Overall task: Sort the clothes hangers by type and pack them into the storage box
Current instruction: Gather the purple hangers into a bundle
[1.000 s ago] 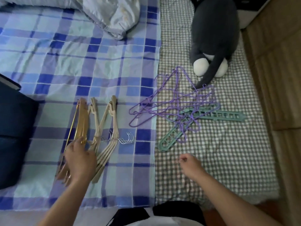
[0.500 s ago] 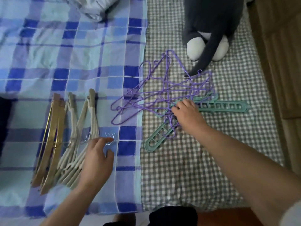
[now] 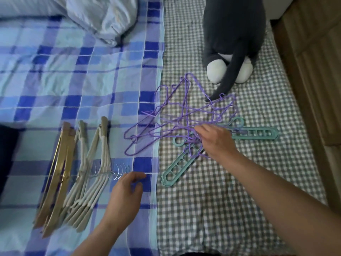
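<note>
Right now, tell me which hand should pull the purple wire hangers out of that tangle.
Right. The right hand already grips the purple wire hangers lying over the teal hangers; the left hand sits beside the beige hangers.

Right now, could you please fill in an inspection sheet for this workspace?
Surface: blue plaid sheet beside a grey checked sheet.
Job's things: wooden hangers and beige hangers stacked in rows; purple wire hangers tangled over green slotted hangers. Storage box: nothing seen.
Clutter: plush toy, crumpled duvet.
Hands: left hand holds nothing; right hand grips purple wires.
Cables: nothing seen.
Surroundings: wooden floor.
</note>
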Demonstrator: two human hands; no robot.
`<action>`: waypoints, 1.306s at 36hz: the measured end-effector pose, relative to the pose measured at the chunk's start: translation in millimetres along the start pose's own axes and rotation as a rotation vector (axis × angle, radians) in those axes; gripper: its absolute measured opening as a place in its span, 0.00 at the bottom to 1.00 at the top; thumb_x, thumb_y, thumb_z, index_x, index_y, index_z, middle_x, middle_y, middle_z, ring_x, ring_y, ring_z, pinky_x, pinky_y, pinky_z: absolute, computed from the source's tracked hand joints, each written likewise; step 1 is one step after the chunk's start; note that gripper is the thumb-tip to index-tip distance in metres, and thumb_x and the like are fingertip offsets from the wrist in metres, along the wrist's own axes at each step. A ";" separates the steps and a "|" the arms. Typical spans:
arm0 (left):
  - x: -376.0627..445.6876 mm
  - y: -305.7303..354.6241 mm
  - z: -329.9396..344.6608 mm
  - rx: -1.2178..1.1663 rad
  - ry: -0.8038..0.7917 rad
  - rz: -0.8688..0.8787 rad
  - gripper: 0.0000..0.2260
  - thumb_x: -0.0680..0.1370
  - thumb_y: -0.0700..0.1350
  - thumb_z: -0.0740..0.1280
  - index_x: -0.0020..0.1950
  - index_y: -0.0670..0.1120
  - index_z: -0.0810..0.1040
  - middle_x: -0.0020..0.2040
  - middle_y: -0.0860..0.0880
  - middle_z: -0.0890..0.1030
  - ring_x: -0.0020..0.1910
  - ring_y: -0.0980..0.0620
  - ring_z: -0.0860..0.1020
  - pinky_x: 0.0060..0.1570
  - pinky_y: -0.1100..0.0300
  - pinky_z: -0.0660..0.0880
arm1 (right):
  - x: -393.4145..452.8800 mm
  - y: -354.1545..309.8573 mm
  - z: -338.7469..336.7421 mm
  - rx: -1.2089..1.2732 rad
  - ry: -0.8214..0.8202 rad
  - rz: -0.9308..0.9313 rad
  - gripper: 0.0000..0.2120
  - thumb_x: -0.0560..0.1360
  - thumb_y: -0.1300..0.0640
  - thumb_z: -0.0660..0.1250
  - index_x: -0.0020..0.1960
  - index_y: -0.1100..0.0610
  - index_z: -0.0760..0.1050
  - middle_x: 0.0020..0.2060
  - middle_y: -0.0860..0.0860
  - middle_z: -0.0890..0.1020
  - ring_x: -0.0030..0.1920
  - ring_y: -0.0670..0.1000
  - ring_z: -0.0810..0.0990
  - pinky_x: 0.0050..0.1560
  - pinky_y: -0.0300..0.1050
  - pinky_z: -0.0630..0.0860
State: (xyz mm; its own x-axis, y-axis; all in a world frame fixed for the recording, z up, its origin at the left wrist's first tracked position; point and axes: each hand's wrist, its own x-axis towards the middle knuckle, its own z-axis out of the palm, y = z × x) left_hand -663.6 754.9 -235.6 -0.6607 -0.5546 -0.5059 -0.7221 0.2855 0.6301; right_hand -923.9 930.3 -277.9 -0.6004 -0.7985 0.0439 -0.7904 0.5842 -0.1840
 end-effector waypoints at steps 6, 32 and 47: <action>-16.0 68.6 -18.5 -0.353 -0.158 0.008 0.10 0.83 0.43 0.67 0.59 0.58 0.81 0.52 0.67 0.84 0.53 0.70 0.79 0.52 0.75 0.72 | 2.9 -37.8 -82.5 0.446 0.099 0.392 0.10 0.83 0.56 0.58 0.47 0.57 0.74 0.30 0.51 0.75 0.30 0.52 0.74 0.30 0.49 0.69; 17.5 1.3 -83.9 -0.970 0.174 -0.335 0.11 0.84 0.33 0.57 0.59 0.37 0.78 0.30 0.48 0.68 0.27 0.52 0.60 0.25 0.62 0.59 | 130.0 -4.2 46.9 0.155 -0.383 0.406 0.19 0.84 0.55 0.58 0.75 0.51 0.66 0.66 0.58 0.76 0.66 0.61 0.71 0.59 0.54 0.71; -13.5 48.0 -105.9 -1.089 0.069 -0.234 0.11 0.85 0.38 0.57 0.61 0.41 0.78 0.32 0.48 0.72 0.26 0.52 0.65 0.30 0.58 0.61 | 33.2 -35.9 -80.7 0.829 0.089 0.589 0.08 0.84 0.55 0.60 0.57 0.49 0.78 0.42 0.45 0.79 0.39 0.44 0.75 0.42 0.41 0.71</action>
State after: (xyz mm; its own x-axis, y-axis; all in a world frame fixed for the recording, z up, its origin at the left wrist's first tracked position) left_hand -667.6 693.3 -136.2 -0.4946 -0.5566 -0.6675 -0.2401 -0.6506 0.7205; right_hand -925.3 894.5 -190.6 -0.9002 -0.3833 -0.2068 -0.0541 0.5695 -0.8202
